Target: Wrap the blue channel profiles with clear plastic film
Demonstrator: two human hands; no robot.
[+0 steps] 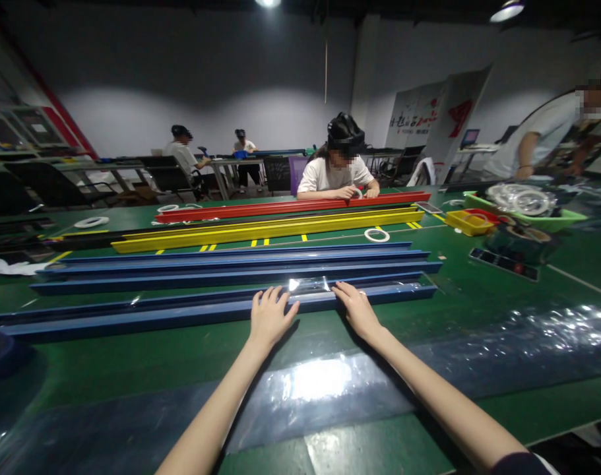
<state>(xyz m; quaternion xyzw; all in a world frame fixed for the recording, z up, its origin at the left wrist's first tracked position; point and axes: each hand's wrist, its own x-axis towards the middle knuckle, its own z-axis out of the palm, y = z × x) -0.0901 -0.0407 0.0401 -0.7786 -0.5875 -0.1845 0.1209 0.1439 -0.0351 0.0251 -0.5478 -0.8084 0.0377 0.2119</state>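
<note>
Both of my hands rest on the nearest long blue channel (181, 314), which lies across the green table. My left hand (271, 316) has its fingers spread over the channel, left of a shiny clear film (309, 285). To the right of that film, my right hand (355, 305) lies with its fingers apart and fingertips on the channel's edge. Neither hand is closed round anything. Under my forearms a wide strip of clear plastic (330, 389) stretches along the table's near side.
Beyond lie more blue channels (241, 274), a yellow one (260, 231) and a red one (280, 208). A white ring (377, 235) sits behind. Yellow (468, 223) and green (562, 219) trays stand at right. A person (337, 165) leans over the far side.
</note>
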